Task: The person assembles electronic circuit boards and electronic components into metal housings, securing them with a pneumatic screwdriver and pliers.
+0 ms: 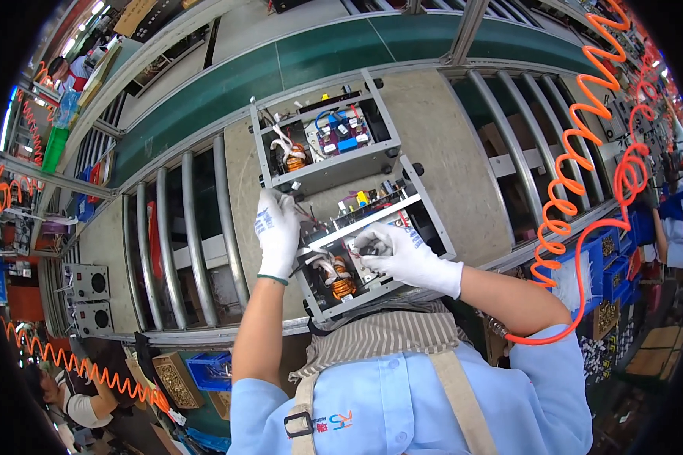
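Before me lies an open metal chassis, tilted slightly, holding a circuit board, white wires and a copper-wound coil. My right hand, in a white glove, reaches into it. Its thumb and fingers pinch together around something small and dark that I cannot make out. At the chassis's left corner is my gloved left hand, raised with its fingertips together; thin dark wires run close by, and what it grips is hidden. Just beyond sits a second open chassis with a similar coil, blue parts and wires, touched by neither hand.
Metal rollers flank the grey work surface on the left and right. An orange coiled air hose hangs at right, and a red hose crosses by my right arm. Blue parts bins stand at right; boxed units at left.
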### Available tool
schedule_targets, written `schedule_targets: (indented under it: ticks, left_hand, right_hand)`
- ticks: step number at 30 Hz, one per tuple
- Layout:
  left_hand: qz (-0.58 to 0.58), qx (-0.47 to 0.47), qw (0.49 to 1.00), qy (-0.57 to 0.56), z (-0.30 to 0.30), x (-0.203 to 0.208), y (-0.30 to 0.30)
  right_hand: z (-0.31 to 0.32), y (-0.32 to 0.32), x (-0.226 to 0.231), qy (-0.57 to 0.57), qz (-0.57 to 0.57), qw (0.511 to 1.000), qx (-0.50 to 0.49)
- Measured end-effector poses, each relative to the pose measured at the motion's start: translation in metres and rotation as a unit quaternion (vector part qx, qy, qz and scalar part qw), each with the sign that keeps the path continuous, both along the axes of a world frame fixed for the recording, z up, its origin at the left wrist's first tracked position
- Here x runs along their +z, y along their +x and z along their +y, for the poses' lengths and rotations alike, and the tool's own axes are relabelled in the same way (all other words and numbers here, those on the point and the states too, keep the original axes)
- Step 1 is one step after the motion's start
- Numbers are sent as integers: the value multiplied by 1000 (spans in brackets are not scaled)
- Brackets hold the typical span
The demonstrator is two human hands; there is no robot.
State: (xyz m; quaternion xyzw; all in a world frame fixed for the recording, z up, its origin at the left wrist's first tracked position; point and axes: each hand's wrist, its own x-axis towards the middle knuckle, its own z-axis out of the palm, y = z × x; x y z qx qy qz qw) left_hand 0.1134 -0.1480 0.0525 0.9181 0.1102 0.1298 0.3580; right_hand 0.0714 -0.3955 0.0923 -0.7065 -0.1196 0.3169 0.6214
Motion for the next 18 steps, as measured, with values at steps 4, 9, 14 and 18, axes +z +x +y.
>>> schedule_targets:
  ticks: [4, 9, 14, 18]
  left_hand:
    - [-49, 23, 999, -4, 4, -6, -9]
    - [-144, -28, 984, 98, 12, 0, -21]
    - [-29, -236, 966, 105, -41, 85, -81]
    - [51, -217, 975, -16, -69, 59, -99]
  right_hand:
    - [1, 0, -8, 5, -94, 995, -19]
    - [4, 2, 6, -41, 58, 997, 12]
    - [3, 3, 1, 20, 116, 992, -53]
    - [13, 4, 0, 19, 104, 993, -52]
